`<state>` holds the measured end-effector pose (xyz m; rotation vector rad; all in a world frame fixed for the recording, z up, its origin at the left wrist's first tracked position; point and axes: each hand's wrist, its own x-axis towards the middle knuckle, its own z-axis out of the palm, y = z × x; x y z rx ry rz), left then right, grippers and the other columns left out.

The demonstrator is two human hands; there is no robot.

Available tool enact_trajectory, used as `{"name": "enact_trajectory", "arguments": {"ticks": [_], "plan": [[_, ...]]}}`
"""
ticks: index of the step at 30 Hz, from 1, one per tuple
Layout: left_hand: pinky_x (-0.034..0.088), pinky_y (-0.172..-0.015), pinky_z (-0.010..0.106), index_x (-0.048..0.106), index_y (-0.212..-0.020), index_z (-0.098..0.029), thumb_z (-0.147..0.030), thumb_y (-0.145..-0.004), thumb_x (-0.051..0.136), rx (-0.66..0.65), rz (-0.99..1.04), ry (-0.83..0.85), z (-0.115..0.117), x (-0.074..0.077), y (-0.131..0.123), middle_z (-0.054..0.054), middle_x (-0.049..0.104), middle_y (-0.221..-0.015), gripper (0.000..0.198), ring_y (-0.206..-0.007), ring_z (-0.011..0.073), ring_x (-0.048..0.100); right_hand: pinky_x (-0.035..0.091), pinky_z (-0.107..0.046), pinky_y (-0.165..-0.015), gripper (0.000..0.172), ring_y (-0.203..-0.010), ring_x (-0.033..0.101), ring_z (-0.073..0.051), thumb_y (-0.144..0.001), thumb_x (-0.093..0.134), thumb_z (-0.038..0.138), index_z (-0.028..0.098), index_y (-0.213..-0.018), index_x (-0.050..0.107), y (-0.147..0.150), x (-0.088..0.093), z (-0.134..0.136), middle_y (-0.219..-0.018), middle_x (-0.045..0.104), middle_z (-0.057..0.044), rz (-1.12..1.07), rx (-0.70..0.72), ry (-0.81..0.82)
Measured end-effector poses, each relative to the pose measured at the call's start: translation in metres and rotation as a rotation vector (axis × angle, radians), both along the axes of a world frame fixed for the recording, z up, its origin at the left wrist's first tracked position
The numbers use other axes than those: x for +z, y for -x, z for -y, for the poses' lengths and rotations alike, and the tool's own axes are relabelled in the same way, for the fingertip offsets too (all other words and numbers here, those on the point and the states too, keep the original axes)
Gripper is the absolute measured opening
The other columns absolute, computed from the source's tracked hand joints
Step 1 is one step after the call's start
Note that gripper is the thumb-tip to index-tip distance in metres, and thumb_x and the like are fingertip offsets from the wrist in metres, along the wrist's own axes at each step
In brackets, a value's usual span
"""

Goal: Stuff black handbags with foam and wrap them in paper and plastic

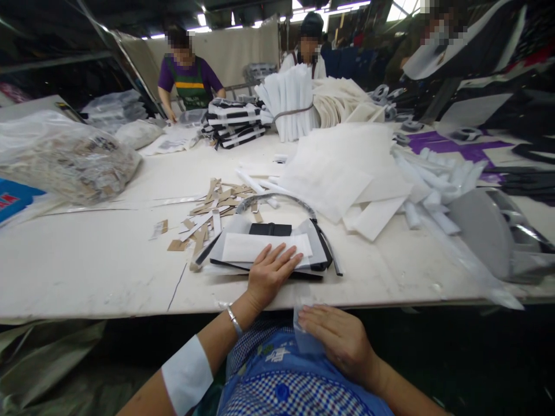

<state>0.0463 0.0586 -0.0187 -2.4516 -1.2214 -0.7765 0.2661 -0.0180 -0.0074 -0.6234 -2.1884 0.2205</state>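
A black handbag [323, 264] lies flat near the table's front edge, its wrapped handle [277, 196] arched away from me. On top of it are pale sheets and a white rectangular strip [243, 247]. My left hand [272, 274] rests on the right part of that strip, palm down with fingers stretched out. Below the table edge, in front of my blue apron, my right hand [336, 335] has its fingers pressed together on a translucent plastic piece [309, 341]. The thumb of that hand is hidden.
Cardboard scraps [212, 211] lie behind the bag. White sheets [347, 167] and white rolls [433, 179] are heaped at right, beside a grey curved panel [481, 231]. A filled plastic bag [73, 156] stands at left. Two people work across the table [108, 266].
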Motion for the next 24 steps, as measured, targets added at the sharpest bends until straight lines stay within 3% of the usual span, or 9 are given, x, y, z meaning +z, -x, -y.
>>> {"name": "enact_trajectory", "arguments": {"ticks": [5, 8, 13, 16, 19, 22, 24], "plan": [[0.042, -0.113, 0.046, 0.055, -0.135, -0.031, -0.022, -0.096, 0.057, -0.008, 0.016, 0.001, 0.001, -0.002, 0.0, 0.002, 0.064, -0.135, 0.041, -0.13, 0.0219, 0.056, 0.056, -0.029, -0.093, 0.036, -0.095, 0.072, -0.015, -0.092, 0.043, 0.004, 0.018, -0.113, 0.069, 0.004, 0.04, -0.036, -0.102, 0.077, -0.005, 0.048, -0.028, -0.033], [0.044, -0.111, 0.047, 0.056, -0.134, -0.029, -0.023, -0.097, 0.055, -0.015, 0.033, -0.006, 0.002, -0.002, 0.0, 0.003, 0.063, -0.136, 0.038, -0.13, 0.0232, 0.056, 0.056, -0.03, -0.091, 0.041, -0.091, 0.072, -0.015, -0.086, 0.043, 0.002, 0.02, -0.11, 0.071, 0.008, 0.051, -0.065, -0.1, 0.077, -0.002, 0.067, -0.099, -0.023], [0.045, -0.11, 0.046, 0.067, -0.113, -0.024, -0.022, -0.097, 0.054, -0.031, 0.088, -0.018, 0.001, -0.004, -0.001, 0.003, 0.067, -0.131, 0.02, -0.126, 0.0233, 0.059, 0.055, -0.028, -0.077, 0.044, -0.083, 0.071, -0.017, -0.076, 0.049, 0.001, 0.026, -0.1, 0.076, 0.013, 0.047, -0.106, -0.093, 0.077, 0.001, 0.149, -0.297, 0.074], [0.044, -0.111, 0.045, 0.067, -0.109, -0.021, -0.019, -0.096, 0.055, -0.038, 0.142, -0.028, 0.0, -0.005, -0.002, 0.004, 0.071, -0.122, 0.018, -0.122, 0.0223, 0.062, 0.053, -0.028, -0.078, 0.041, -0.087, 0.07, -0.018, -0.075, 0.054, 0.0, 0.028, -0.095, 0.077, 0.017, 0.042, -0.122, -0.094, 0.077, 0.003, 0.269, -0.351, 0.286], [0.045, -0.11, 0.04, 0.065, -0.112, -0.018, -0.019, -0.097, 0.052, -0.055, 0.193, -0.024, -0.001, -0.004, -0.003, 0.005, 0.074, -0.116, 0.02, -0.117, 0.02, 0.065, 0.049, -0.028, -0.079, 0.026, -0.091, 0.068, -0.018, -0.08, 0.063, 0.007, 0.027, -0.09, 0.076, 0.021, 0.04, -0.132, -0.093, 0.075, 0.002, 0.358, -0.397, 0.518], [0.047, -0.107, 0.037, 0.064, -0.111, -0.017, -0.021, -0.099, 0.046, -0.07, 0.231, -0.015, -0.001, -0.002, -0.003, 0.004, 0.074, -0.113, 0.021, -0.114, 0.0183, 0.066, 0.045, -0.026, -0.073, 0.003, -0.085, 0.066, -0.017, -0.084, 0.069, 0.021, 0.023, -0.083, 0.072, 0.025, 0.04, -0.14, -0.087, 0.072, 0.001, 0.376, -0.415, 0.583], [0.048, -0.105, 0.036, 0.064, -0.11, -0.016, -0.023, -0.1, 0.045, -0.068, 0.249, -0.011, -0.002, 0.0, -0.003, 0.005, 0.075, -0.112, 0.022, -0.112, 0.0179, 0.067, 0.04, -0.025, -0.066, 0.009, -0.078, 0.063, -0.016, -0.083, 0.072, 0.028, 0.021, -0.079, 0.068, 0.026, 0.039, -0.146, -0.08, 0.069, 0.001, 0.394, -0.416, 0.623]]}}
